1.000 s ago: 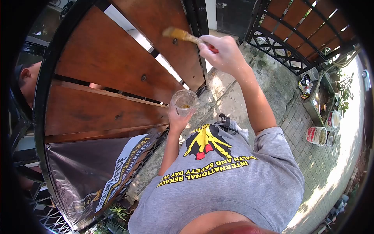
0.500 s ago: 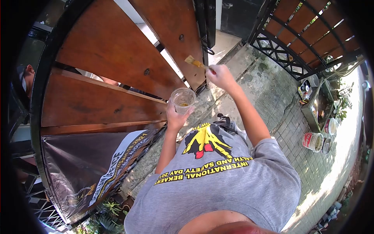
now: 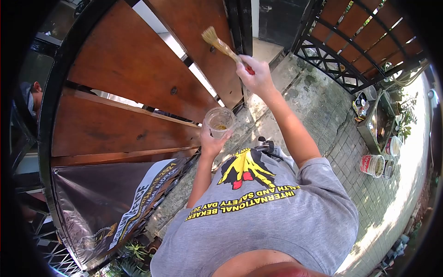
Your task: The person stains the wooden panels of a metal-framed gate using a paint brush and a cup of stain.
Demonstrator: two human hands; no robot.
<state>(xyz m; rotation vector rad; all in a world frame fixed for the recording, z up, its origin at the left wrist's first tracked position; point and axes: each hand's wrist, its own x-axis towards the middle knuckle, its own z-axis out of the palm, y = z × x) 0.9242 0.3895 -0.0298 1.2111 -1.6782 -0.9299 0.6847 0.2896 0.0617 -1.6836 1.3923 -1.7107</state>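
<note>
My left hand (image 3: 212,142) is wrapped round a clear plastic jar (image 3: 219,121) with a little yellowish liquid at its bottom. Higher up, my right hand (image 3: 255,75) grips a paintbrush (image 3: 223,46) by its red handle. The pale bristles point up and left, overlapping the brown wooden planks (image 3: 122,55) of a gate in this view. The jar's open top faces me, close beside the lower ends of the planks.
A dark banner (image 3: 104,198) hangs on the gate's lower part. Another person (image 3: 35,98) shows at the far left behind the bars. On the right stand a paint bucket (image 3: 371,165), a wooden planter box (image 3: 376,127) and a second gate (image 3: 364,37).
My right hand has moved up and slightly left, and the brush with it, bristles now higher over the planks. The jar in my left hand has shifted slightly right and down.
</note>
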